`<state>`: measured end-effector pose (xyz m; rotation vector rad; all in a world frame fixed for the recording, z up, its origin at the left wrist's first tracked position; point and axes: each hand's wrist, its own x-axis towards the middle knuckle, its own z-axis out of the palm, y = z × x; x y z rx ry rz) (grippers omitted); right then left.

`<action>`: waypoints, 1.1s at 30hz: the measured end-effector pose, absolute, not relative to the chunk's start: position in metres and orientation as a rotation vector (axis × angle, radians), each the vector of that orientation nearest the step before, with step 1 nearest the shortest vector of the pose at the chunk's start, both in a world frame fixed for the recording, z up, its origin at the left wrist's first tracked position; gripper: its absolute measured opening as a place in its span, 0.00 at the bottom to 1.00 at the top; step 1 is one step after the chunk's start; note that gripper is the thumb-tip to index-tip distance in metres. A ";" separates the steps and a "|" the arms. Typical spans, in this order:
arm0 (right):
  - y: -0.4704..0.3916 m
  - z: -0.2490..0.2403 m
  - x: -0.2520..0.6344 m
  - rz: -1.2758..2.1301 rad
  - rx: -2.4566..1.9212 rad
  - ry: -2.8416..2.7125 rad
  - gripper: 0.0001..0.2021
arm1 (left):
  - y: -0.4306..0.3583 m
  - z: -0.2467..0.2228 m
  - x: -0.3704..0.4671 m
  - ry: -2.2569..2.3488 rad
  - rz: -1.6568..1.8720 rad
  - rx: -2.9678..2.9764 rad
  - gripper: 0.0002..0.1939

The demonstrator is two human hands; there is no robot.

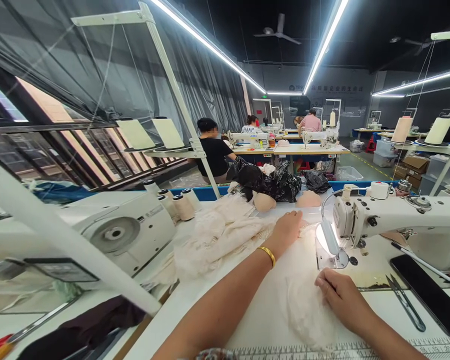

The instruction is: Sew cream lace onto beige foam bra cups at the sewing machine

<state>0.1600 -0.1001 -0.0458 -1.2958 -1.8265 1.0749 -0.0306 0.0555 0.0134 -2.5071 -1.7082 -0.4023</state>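
Observation:
My left hand [288, 227], with a gold bangle at the wrist, reaches forward over the white table to the left of the sewing machine's needle area. Its fingers curl down on the far end of a cream sheer fabric piece [309, 310]; the fingertips are partly hidden. Nearer to me, my right hand [339, 295] is closed, thumb against the bent index finger, at the right edge of this same piece. A lit lamp [328, 237] shines beside the sewing machine [390, 215]. Left of my left hand lies a heap of cream fabric [217, 232].
Thread snips [405, 302] and a black phone [429, 295] lie on the right. A ruler strip [360, 350] runs along the front edge. Thread cones [183, 207], skin-toned cups [265, 202] and black plastic bags [281, 181] stand behind. A second machine [123, 230] is at left. People sit farther back.

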 end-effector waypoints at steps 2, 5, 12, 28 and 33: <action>-0.099 -0.045 0.160 1.091 -1.279 -1.814 0.16 | 0.050 0.027 -0.036 -1.750 -0.550 -2.423 0.10; -0.100 -0.039 0.163 1.096 -1.266 -1.790 0.16 | 0.029 0.046 -0.048 -1.844 -0.786 -2.289 0.08; -0.102 -0.026 0.180 1.199 -1.311 -1.636 0.15 | -0.081 0.044 -0.064 -2.260 -1.583 -2.587 0.10; -0.144 -0.005 0.181 0.797 -1.236 -1.949 0.06 | -0.128 0.022 -0.038 -1.578 -1.110 -2.911 0.27; -0.162 0.026 0.186 0.663 -0.914 -2.276 0.12 | -0.121 0.059 -0.031 -1.190 -0.616 -3.622 0.24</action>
